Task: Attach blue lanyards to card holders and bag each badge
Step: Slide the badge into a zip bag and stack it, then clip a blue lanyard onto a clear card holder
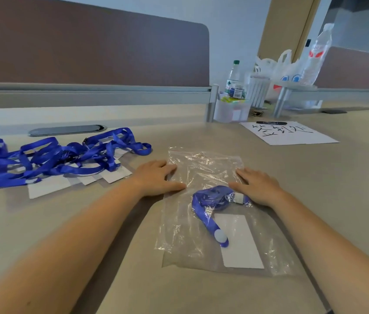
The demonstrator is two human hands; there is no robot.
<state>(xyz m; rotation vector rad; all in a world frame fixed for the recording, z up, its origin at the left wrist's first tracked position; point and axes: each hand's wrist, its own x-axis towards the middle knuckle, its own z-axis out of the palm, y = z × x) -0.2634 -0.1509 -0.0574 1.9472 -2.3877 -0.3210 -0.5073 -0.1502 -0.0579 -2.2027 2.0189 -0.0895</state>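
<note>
One badge, its blue lanyard clipped on, already lay inside the clear bag at the counter's centre. My left hand at nine o'clock and right hand at three o'clock pressed it flat, fingers straight, gripping nothing; I judged sealing remained. At ten o'clock a tangled pile waited unbagged: at least four cards, lanyards too knotted to count.

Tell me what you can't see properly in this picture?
- Head view: whether the clear plastic zip bag is sealed; glare hides its red strip.
- Card holders under the tangled blue lanyard pile: count hidden by straps.
- Small green-capped bottle: label too small.
- White paper sheet: handwriting too slanted to read.
</note>
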